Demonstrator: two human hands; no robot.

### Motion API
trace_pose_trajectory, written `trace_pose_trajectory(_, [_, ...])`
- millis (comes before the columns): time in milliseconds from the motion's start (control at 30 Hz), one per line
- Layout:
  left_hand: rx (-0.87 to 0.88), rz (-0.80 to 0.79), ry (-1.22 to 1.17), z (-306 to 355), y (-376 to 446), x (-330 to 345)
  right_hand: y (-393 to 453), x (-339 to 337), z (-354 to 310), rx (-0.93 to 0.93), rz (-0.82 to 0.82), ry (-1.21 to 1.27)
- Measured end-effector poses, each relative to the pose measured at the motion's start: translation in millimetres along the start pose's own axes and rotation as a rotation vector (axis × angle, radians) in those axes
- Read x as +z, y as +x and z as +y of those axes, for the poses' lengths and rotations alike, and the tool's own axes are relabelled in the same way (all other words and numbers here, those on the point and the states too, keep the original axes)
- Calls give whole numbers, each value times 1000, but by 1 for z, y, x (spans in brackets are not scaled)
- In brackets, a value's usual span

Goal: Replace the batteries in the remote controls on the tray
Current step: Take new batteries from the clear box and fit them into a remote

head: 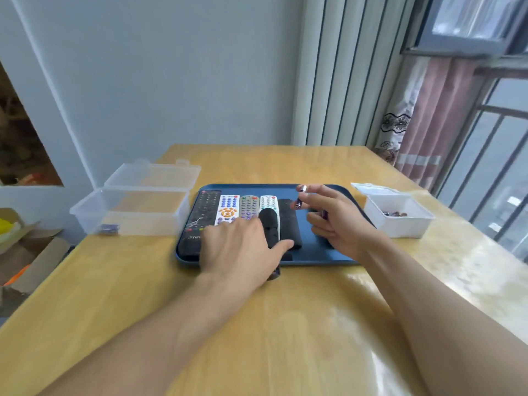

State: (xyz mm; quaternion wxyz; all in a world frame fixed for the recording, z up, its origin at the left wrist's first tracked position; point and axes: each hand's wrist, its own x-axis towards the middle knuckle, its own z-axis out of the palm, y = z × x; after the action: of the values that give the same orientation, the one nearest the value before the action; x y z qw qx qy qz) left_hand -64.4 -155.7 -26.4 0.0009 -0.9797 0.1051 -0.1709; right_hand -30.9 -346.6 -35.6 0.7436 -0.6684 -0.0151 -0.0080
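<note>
**Two hands over the remote tray, batteries in the right**

A blue tray (337,252) is sitting on a wooden table (285,324), and a row of remote controls is lying on it side by side: a long black remote (201,221) at the left, then a white remote with orange buttons (227,208), a grey remote (249,205) and a white remote (269,202), the last partly covered by a black remote (270,227) that is lying across its near end. Just to the right of these, a flat black piece (289,221) is resting on the tray (whether it is a remote turned face down or a cover cannot be told).

The left hand (243,252) is reaching over the near ends of the remotes, its thumb touching the side of the black remote and its fingers curling around the body, so it is gripping that remote.

The right hand (334,221) is hovering above the right part of the tray, pinching a purple battery (300,197) upright between thumb and forefinger, while a second purple battery (325,214) is showing among its curled lower fingers.

A small white box (400,224) with its lid open is standing to the right of the tray, holding a few batteries. On the left, a clear plastic box (131,210) is standing open, with purple batteries (109,228) lying in its near corner.
</note>
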Motion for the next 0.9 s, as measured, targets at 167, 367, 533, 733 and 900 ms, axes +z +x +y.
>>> trace_pose_trajectory(167, [-45, -62, 31, 4, -1, -1, -4, 4, 0, -46, 9, -63])
trace_pose_trajectory(367, [-92, -109, -39, 4, 0, 11, -7, 15, 4, -33, 39, -150])
trace_pose_trajectory(533, [-107, 20, -268, -5, 1, 16, -11, 19, 3, -122, 48, -116])
trace_pose_trajectory(733, [-131, -14, -1373, -13, 19, 24, -21, 27, -5, -286, 103, -87])
trace_pose_trajectory(900, [-233, -342, -1785, -11, 30, 15, -22, 30, -5, -393, 137, -150])
